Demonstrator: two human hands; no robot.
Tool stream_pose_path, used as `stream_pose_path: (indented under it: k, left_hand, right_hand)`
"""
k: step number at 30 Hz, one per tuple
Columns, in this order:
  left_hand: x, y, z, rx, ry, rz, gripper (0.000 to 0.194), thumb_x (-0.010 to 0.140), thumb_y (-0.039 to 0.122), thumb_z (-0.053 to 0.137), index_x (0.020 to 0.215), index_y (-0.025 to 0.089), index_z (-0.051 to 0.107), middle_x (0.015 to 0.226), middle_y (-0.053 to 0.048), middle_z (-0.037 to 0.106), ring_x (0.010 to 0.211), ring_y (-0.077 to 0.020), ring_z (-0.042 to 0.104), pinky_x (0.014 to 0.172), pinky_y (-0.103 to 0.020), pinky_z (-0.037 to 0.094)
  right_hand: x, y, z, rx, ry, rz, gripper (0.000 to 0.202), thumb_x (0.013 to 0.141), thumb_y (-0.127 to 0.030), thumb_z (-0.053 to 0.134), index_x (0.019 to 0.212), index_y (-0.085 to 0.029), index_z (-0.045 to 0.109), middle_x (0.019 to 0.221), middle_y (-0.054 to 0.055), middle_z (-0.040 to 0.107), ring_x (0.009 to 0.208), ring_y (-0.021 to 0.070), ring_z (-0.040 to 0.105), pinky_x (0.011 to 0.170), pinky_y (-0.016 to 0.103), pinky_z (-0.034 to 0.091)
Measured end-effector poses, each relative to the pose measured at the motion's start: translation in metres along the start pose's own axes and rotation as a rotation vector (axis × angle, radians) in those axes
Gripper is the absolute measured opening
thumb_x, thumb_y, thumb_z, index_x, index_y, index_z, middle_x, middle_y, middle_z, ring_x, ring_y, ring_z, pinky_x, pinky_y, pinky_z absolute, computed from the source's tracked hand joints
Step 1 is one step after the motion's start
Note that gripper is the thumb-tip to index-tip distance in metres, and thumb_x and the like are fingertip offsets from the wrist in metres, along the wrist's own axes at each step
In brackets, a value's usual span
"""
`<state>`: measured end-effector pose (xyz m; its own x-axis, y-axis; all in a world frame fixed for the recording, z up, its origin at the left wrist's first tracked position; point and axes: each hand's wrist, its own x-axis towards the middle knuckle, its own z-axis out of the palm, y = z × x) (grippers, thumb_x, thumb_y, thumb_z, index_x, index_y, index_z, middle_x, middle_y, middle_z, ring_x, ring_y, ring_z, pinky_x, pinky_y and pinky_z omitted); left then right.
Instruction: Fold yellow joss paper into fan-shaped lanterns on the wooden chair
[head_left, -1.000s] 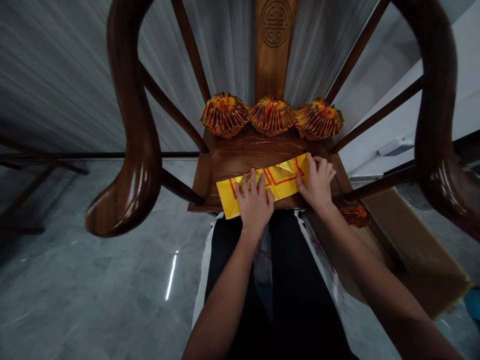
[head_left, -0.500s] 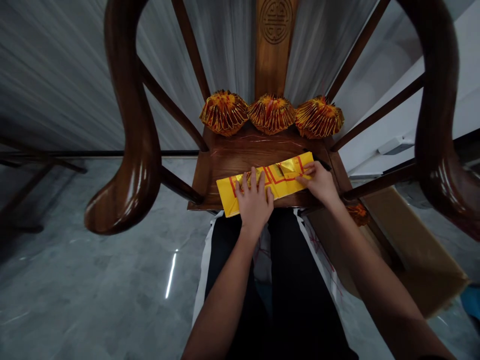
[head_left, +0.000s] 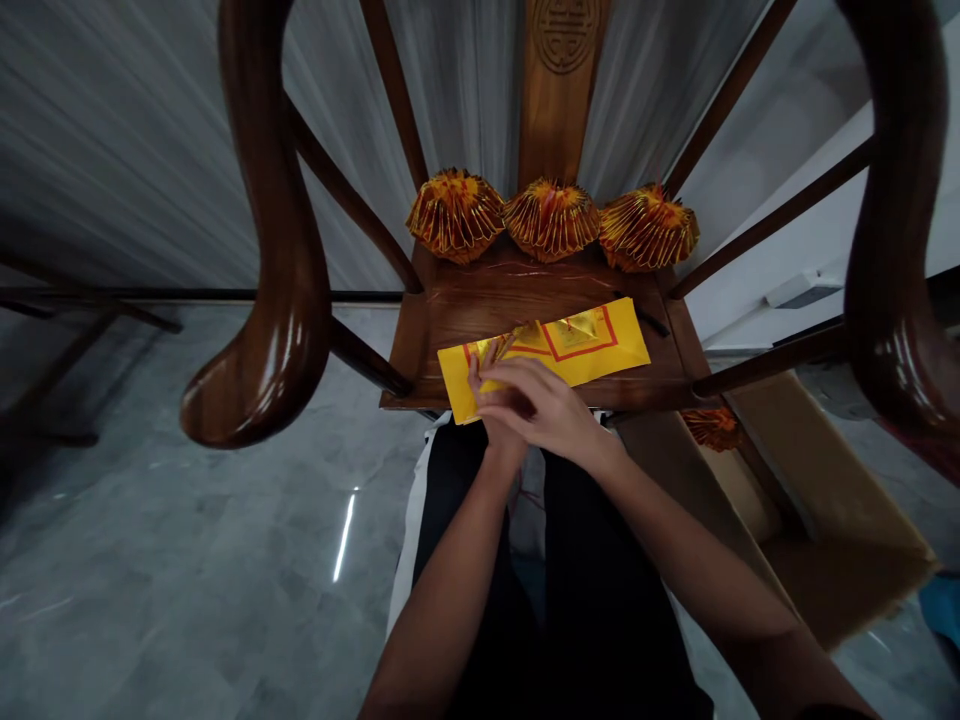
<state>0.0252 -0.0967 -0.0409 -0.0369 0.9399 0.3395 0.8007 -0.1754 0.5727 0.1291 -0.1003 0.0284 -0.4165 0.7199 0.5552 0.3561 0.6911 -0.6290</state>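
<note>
A folded stack of yellow joss paper (head_left: 592,368) with red frames and gold foil lies slantwise across the wooden chair seat (head_left: 525,292). My left hand (head_left: 504,425) is at the left half of the paper, its fingers stretched out over the foil; my right hand partly hides it. Crossing over from the right, my right hand (head_left: 559,408) has thumb and forefinger apart, their tips beside the left fingers. Nothing shows between them. Behind the paper stand three fan-pleated gold and red paper ornaments (head_left: 551,222) in a row.
The curved chair arms (head_left: 259,370) rise on both sides. A dark slim object (head_left: 654,320) lies right of the paper. On the floor at right is an open cardboard box (head_left: 821,470), with another pleated ornament (head_left: 712,428) beside the seat.
My right hand has left the right end of the paper and moved left across my left hand. The left fingers have drawn closer together. The view has shifted slightly.
</note>
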Motion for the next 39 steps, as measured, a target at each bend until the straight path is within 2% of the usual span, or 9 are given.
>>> stream_pose_path:
  k: [4, 11, 14, 20, 23, 29, 34, 37, 39]
  left_hand:
    - [0.0, 0.004, -0.009, 0.025, 0.187, -0.13, 0.039, 0.11, 0.031, 0.046, 0.132, 0.015, 0.074, 0.144, -0.016, 0.075, 0.15, -0.0322, 0.06, 0.138, -0.06, 0.031]
    - [-0.027, -0.007, -0.042, -0.047, 0.332, -0.281, 0.016, 0.095, 0.022, 0.061, 0.099, 0.024, 0.076, 0.128, -0.009, 0.081, 0.137, -0.0336, 0.064, 0.122, -0.062, 0.045]
    - [-0.04, -0.017, -0.049, -0.153, 0.37, -0.26, 0.029, 0.088, 0.016, 0.056, 0.064, 0.027, 0.045, 0.118, -0.007, 0.081, 0.121, -0.0291, 0.07, 0.113, -0.055, 0.055]
    - [-0.044, -0.008, -0.055, -0.051, 0.591, -0.176, 0.031, 0.088, 0.008, 0.051, 0.073, 0.031, 0.036, 0.126, -0.012, 0.075, 0.128, -0.0262, 0.071, 0.111, -0.05, 0.06]
    - [-0.022, 0.011, -0.047, -0.053, 0.333, 0.118, 0.02, 0.096, 0.013, 0.049, 0.088, 0.028, 0.059, 0.121, -0.011, 0.08, 0.121, -0.0263, 0.075, 0.111, -0.049, 0.058]
    - [0.023, 0.025, -0.016, 0.111, -0.042, 0.072, 0.054, 0.106, 0.027, 0.045, 0.156, 0.016, 0.063, 0.171, -0.012, 0.056, 0.163, -0.0333, 0.047, 0.137, -0.056, 0.032]
    - [0.011, 0.013, -0.011, 0.174, -0.03, 0.005, 0.059, 0.111, 0.033, 0.04, 0.166, 0.016, 0.054, 0.178, -0.01, 0.044, 0.167, -0.0391, 0.039, 0.137, -0.064, 0.031]
    - [0.006, 0.011, -0.012, 0.18, -0.032, 0.005, 0.06, 0.11, 0.031, 0.042, 0.168, 0.018, 0.052, 0.181, -0.008, 0.038, 0.168, -0.0386, 0.037, 0.138, -0.063, 0.03]
    - [0.006, 0.011, -0.011, 0.176, -0.029, 0.007, 0.06, 0.111, 0.032, 0.041, 0.169, 0.019, 0.051, 0.181, -0.007, 0.038, 0.168, -0.0381, 0.037, 0.138, -0.062, 0.029]
  right_hand:
    - [-0.001, 0.054, 0.008, -0.003, 0.282, 0.352, 0.051, 0.117, -0.049, 0.036, 0.133, -0.02, 0.074, 0.139, 0.015, 0.077, 0.136, 0.0267, 0.07, 0.123, 0.05, 0.053]
    - [-0.009, 0.087, 0.016, -0.42, -0.063, 0.412, 0.061, 0.115, -0.051, 0.043, 0.167, -0.022, 0.054, 0.174, 0.011, 0.052, 0.168, 0.0369, 0.036, 0.136, 0.062, 0.03]
    - [-0.01, 0.08, 0.021, -0.525, -0.117, 0.379, 0.062, 0.115, -0.052, 0.044, 0.171, -0.027, 0.048, 0.178, 0.009, 0.046, 0.171, 0.0411, 0.03, 0.136, 0.066, 0.027]
    - [-0.007, 0.077, 0.023, -0.541, -0.177, 0.347, 0.063, 0.115, -0.05, 0.043, 0.175, -0.03, 0.041, 0.185, 0.001, 0.031, 0.174, 0.0448, 0.019, 0.139, 0.073, 0.014]
    - [-0.007, 0.08, 0.021, -0.503, -0.253, 0.307, 0.063, 0.114, -0.041, 0.043, 0.176, -0.026, 0.039, 0.184, 0.002, 0.033, 0.174, 0.0403, 0.02, 0.141, 0.071, 0.009]
    - [-0.01, 0.089, 0.019, -0.356, -0.29, 0.241, 0.066, 0.108, -0.025, 0.04, 0.173, -0.013, 0.041, 0.181, 0.012, 0.041, 0.172, 0.0222, 0.03, 0.145, 0.048, 0.019]
    - [-0.017, 0.093, 0.008, -0.386, 0.149, 0.406, 0.051, 0.106, -0.026, 0.039, 0.146, -0.02, 0.069, 0.159, 0.015, 0.066, 0.152, 0.0288, 0.056, 0.135, 0.06, 0.034]
    - [-0.022, 0.101, -0.018, -0.591, 0.562, 0.583, 0.052, 0.102, -0.033, 0.047, 0.149, -0.021, 0.065, 0.166, 0.021, 0.053, 0.149, 0.0408, 0.049, 0.122, 0.073, 0.038]
    - [-0.024, 0.108, -0.038, -0.704, 0.564, 0.574, 0.06, 0.101, -0.039, 0.053, 0.158, -0.023, 0.057, 0.173, 0.021, 0.044, 0.151, 0.0444, 0.043, 0.119, 0.075, 0.036]
